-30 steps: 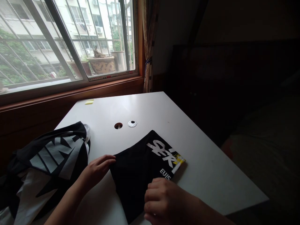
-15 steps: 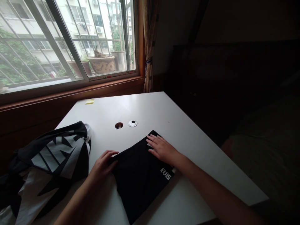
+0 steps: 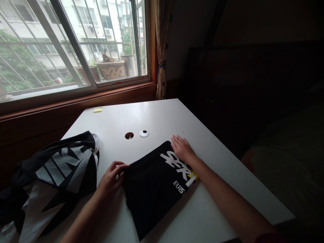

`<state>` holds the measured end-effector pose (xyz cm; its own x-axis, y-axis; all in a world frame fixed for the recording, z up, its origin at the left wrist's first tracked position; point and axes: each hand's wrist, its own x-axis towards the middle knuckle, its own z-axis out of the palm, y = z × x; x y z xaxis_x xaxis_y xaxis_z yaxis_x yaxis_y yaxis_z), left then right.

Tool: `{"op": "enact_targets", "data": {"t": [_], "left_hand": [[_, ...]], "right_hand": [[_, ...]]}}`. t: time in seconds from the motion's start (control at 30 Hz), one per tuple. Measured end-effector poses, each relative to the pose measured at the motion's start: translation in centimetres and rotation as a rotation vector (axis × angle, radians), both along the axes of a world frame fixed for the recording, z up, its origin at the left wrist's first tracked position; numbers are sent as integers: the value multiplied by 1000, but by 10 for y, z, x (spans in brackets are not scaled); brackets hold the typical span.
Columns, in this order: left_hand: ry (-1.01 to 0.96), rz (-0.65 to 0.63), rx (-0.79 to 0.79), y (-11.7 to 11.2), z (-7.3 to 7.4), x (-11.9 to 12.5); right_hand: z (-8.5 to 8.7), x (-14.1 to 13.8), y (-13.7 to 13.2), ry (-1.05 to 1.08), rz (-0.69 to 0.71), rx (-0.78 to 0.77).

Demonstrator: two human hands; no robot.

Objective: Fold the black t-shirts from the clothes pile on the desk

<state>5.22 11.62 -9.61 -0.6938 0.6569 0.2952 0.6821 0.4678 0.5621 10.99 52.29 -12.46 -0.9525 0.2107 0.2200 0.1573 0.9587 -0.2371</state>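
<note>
A white table (image 3: 162,118) is filling the middle of the frame, with a barred window (image 3: 71,44) occupying the upper left. A black-and-white garment (image 3: 55,170) is lying in loose heaps at the lower left, running out of frame. The black garment (image 3: 149,189) being worked on is lying in a flat, folded-looking shape at lower centre, its lower tip nearly reaching the bottom edge. The right hand (image 3: 183,150) is resting along that garment's upper-right edge, fingers extended and lying close together, not gripping. The left hand (image 3: 113,177) is touching the upper-left corner, thumb and forefinger bending about the cloth; whether they are pinching it cannot be determined. In this inspector's judgement, the cloth is being squared and flattened, and the next move is calling for a steady left corner while the right palm is pressing out the edge. A yellow note (image 3: 98,110) is lying at the table's far left corner; a white disc (image 3: 144,133) is sitting beside a round hole (image 3: 129,135). The right hand and forearm are hiding some lettering, fold layers are remaining unreadable, and darkness is obscuring the right side.
</note>
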Motion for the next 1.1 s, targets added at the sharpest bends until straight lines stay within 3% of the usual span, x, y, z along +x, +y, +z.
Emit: {"op": "enact_targets", "data": {"t": [0.1, 0.17, 0.33, 0.4, 0.57, 0.77, 1.1], "left_hand": [[235, 66, -22, -1, 4, 2], [338, 39, -25, 2, 9, 6], [395, -311, -124, 37, 25, 30], [403, -434, -202, 56, 25, 37], [343, -449, -366, 78, 13, 38], [267, -417, -435, 63, 10, 34], [277, -379, -493, 42, 9, 50]], "right_hand": [[4, 7, 2, 76, -33, -3], [9, 15, -2, 143, -3, -16], [18, 34, -30, 153, 410, -21], [18, 35, -39, 99, 489, -5], [16, 25, -34, -25, 392, -1], [12, 17, -12, -102, 260, 1], [-5, 17, 20, -65, 123, 55]]}}
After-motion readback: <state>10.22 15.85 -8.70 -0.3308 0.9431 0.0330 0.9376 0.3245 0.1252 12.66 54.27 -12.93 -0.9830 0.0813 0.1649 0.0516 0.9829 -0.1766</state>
